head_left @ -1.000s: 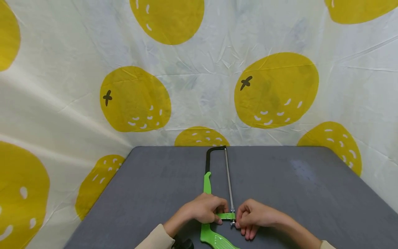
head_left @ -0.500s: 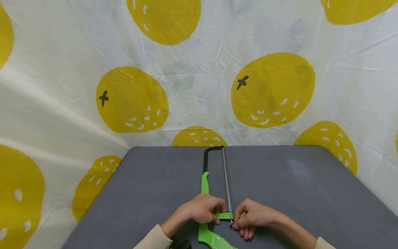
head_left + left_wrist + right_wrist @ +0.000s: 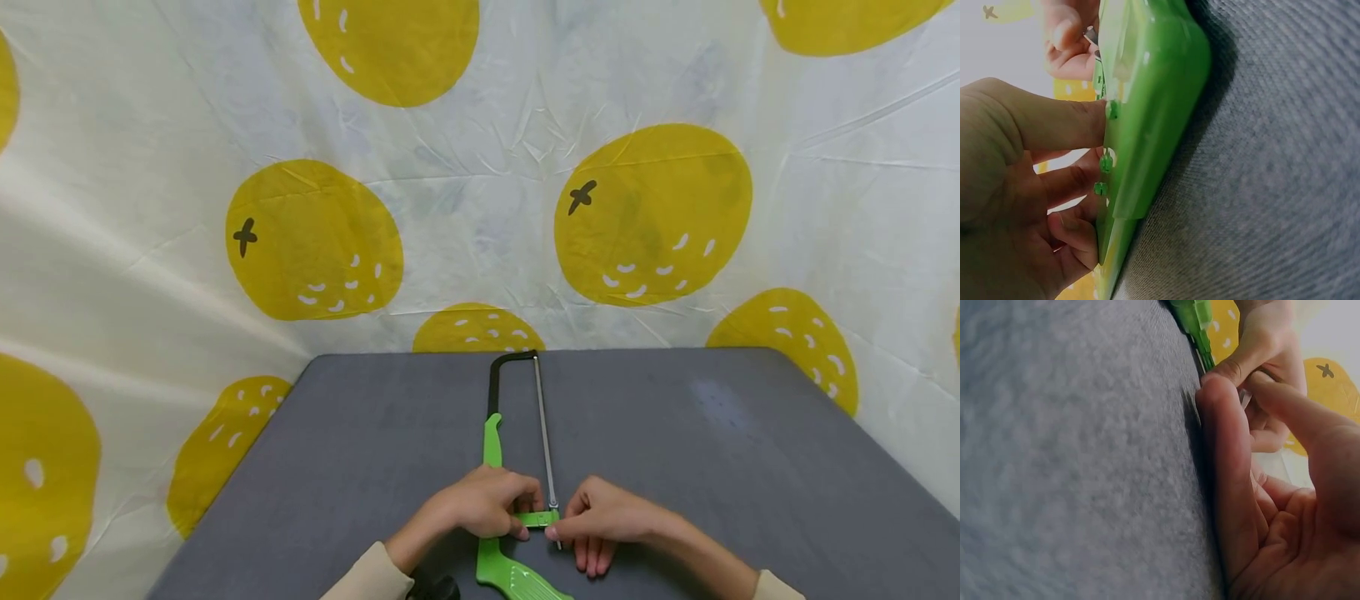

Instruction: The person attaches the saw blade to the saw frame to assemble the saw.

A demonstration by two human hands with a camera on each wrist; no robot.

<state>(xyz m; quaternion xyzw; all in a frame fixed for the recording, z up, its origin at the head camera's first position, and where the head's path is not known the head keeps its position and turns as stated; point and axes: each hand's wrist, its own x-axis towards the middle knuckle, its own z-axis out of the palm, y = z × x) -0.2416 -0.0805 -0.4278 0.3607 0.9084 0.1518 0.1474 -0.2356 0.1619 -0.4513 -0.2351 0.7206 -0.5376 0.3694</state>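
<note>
A hacksaw [image 3: 492, 442] with a green handle and black front frame lies flat on the grey table, its thin silver blade [image 3: 544, 437] on the right side. My left hand [image 3: 491, 502] grips the green frame near its cross arm, thumb and fingers against the frame's upper side in the left wrist view. At the blade's near end, my right hand [image 3: 609, 518] pinches a small metal wing nut [image 3: 1090, 35] between thumb and index finger. Its other fingers are curled beside the table surface. In the head view the right thumb mostly covers the nut, and a screw end [image 3: 558, 546] shows below.
The grey table [image 3: 390, 433] stretches away to a back edge against a pale cloth [image 3: 480, 208] printed with yellow fruit. A black object [image 3: 435, 588] sits at the bottom edge by the left sleeve.
My right thumb has swung left over the wing nut, which showed beside the fingertips before. The left hand keeps its grip, and the whole head view has shifted slightly.
</note>
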